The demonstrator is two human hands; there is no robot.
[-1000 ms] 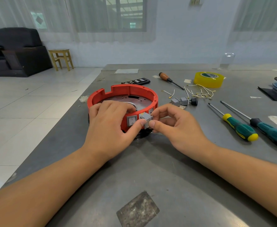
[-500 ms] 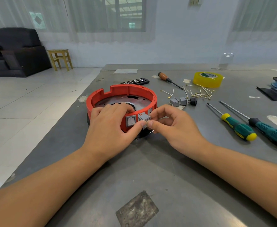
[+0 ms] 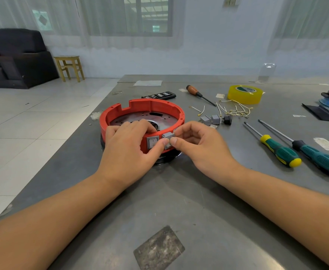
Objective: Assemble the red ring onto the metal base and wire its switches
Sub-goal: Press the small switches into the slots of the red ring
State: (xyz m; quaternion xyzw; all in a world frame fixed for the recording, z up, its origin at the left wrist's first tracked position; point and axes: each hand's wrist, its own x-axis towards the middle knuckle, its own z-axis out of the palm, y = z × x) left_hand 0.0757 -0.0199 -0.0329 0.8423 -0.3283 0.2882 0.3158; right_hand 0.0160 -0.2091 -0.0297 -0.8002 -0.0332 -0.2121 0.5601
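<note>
- Head view, room: a grey tabletop [image 3: 179, 201] of dull, scuffed metal fills the near field, with a darker worn square patch [image 3: 158, 248] close to the viewer. Beyond its left edge lies a pale tiled floor [image 3: 23, 133]; a black armchair [image 3: 15, 59] and a small wooden stool [image 3: 70, 68] stand against a white wall under curtained windows.
- Head view, task things: the red ring [image 3: 140, 110], a notched plastic hoop, sits on the round metal base [image 3: 136, 119], a perforated disc, left of centre on the tabletop. One grey square rocker switch [image 3: 153, 142] is seated in the ring's near wall.
- Head view, hands: the left hand [image 3: 128, 147] rests over the ring's near rim, fingers curled inside it and thumb against the outer wall. The right hand [image 3: 200, 145] pinches a second grey switch [image 3: 167, 138] between thumb and forefinger at the opening just right of the seated one.
- Head view, the rest: spare switches [image 3: 211, 119] and thin yellowish wires [image 3: 235, 110] lie right of the ring. Farther right are two green-handled screwdrivers [image 3: 280, 152], a wooden-handled screwdriver [image 3: 198, 94], a translucent yellow tape roll [image 3: 244, 93] and a black bit case [image 3: 158, 95].
</note>
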